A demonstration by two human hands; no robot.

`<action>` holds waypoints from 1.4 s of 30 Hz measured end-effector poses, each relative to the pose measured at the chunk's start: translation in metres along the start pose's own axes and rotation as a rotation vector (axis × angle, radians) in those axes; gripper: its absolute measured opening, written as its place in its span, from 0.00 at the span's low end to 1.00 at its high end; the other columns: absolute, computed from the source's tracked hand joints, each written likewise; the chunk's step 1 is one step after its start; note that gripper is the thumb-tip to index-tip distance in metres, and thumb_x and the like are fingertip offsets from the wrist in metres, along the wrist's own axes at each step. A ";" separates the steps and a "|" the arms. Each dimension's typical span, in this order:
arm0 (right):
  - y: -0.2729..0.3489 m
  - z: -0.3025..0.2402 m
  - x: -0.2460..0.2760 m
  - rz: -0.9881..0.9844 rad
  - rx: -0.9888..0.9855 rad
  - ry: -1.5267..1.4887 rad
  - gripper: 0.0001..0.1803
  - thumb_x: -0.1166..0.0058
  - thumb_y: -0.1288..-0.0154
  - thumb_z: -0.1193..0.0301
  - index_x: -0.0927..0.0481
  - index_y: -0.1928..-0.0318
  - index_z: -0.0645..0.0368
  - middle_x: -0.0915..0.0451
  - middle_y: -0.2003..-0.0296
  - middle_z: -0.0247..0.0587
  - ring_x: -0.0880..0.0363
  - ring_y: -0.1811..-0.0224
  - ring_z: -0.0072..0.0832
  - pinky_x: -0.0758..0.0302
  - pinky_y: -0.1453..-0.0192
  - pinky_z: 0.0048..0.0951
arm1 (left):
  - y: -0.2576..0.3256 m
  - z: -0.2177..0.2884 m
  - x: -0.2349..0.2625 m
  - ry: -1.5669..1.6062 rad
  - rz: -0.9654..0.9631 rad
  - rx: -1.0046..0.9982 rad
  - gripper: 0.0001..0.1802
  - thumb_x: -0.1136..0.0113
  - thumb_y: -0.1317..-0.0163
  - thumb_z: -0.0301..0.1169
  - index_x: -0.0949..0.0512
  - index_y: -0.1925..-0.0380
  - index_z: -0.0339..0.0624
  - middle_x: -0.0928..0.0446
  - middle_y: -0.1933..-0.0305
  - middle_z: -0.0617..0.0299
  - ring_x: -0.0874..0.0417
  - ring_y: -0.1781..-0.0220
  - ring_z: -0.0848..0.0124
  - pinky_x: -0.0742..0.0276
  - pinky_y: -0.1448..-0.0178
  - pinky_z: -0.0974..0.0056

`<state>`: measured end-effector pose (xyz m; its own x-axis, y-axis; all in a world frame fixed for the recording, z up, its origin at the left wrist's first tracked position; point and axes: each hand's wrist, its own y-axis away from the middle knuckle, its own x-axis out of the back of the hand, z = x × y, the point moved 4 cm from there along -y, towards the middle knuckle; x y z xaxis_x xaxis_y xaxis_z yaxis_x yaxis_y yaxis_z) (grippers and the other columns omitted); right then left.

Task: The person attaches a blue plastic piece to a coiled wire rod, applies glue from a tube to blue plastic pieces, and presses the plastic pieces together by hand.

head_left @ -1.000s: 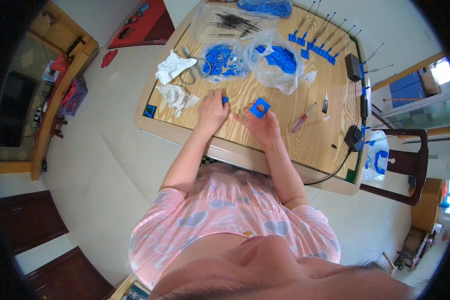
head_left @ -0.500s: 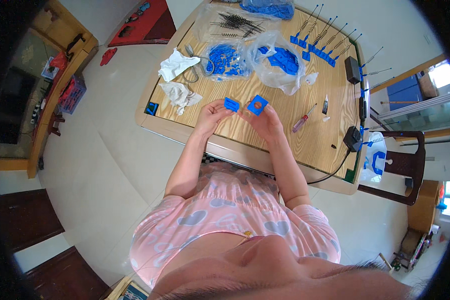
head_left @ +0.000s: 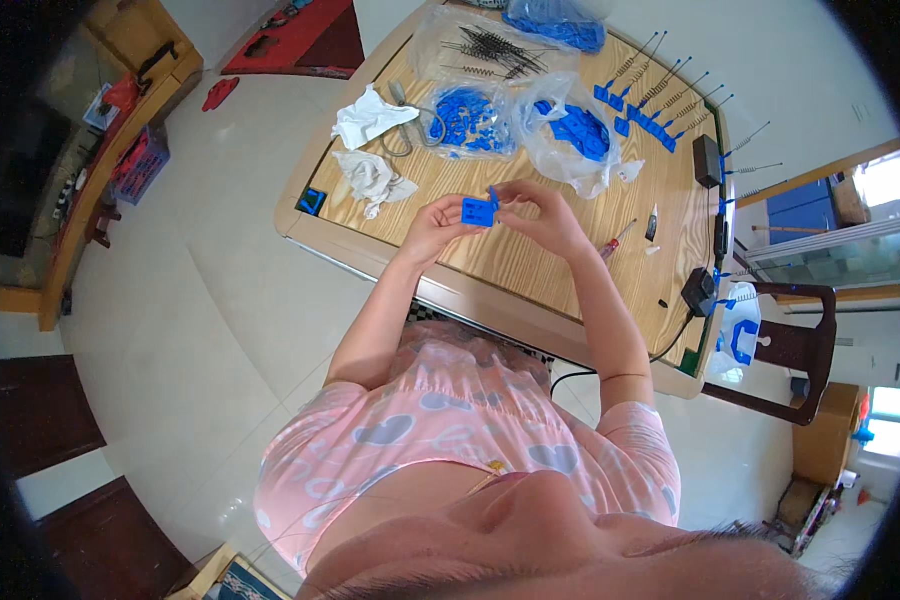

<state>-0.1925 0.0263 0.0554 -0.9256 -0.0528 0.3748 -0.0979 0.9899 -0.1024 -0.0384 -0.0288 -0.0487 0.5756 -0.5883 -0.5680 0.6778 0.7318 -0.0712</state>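
Observation:
Over the near part of the table, my left hand pinches a small flat blue plastic piece by its left side, its marked face showing. My right hand is closed on a second piece, a blue square plate seen almost edge-on. The two pieces meet or nearly meet; whether they touch I cannot tell. Fingers hide part of the plate. Right of my right hand lies a screwdriver with a reddish clear handle.
Beyond my hands are a bag of small blue parts, a bag of blue plates and black springs. Crumpled white cloths and scissors lie left. Springs on blue bases line the far right. A black adapter sits near the right edge.
My right hand has brought the square plate left to the piece in my left hand and turned it edge-on. The left piece now faces me more. The view has shifted slightly.

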 end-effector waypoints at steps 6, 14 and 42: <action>-0.003 -0.025 -0.017 0.018 0.279 0.562 0.19 0.38 0.53 0.65 0.22 0.57 0.54 0.24 0.64 0.41 0.28 0.56 0.38 0.33 0.49 0.38 | 0.001 -0.001 0.001 0.053 0.004 0.017 0.19 0.42 0.47 0.15 0.31 0.55 0.35 0.23 0.55 0.53 0.22 0.52 0.67 0.23 0.48 0.65; -0.004 -0.032 -0.025 0.026 0.305 0.770 0.20 0.39 0.55 0.64 0.22 0.57 0.51 0.26 0.63 0.38 0.30 0.55 0.37 0.34 0.50 0.39 | 0.001 0.000 0.002 0.044 -0.015 0.005 0.18 0.41 0.48 0.16 0.30 0.56 0.36 0.23 0.57 0.57 0.22 0.53 0.71 0.24 0.48 0.67; -0.005 -0.031 -0.026 -0.003 0.333 0.833 0.22 0.39 0.53 0.63 0.22 0.54 0.49 0.25 0.63 0.37 0.30 0.56 0.35 0.36 0.49 0.38 | 0.001 -0.003 0.005 0.050 -0.019 0.016 0.17 0.42 0.47 0.16 0.31 0.56 0.36 0.24 0.56 0.56 0.22 0.53 0.71 0.24 0.48 0.68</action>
<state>-0.1570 0.0271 0.0748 -0.3720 0.1856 0.9095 -0.3213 0.8935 -0.3138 -0.0363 -0.0299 -0.0540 0.5390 -0.5841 -0.6068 0.6959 0.7147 -0.0697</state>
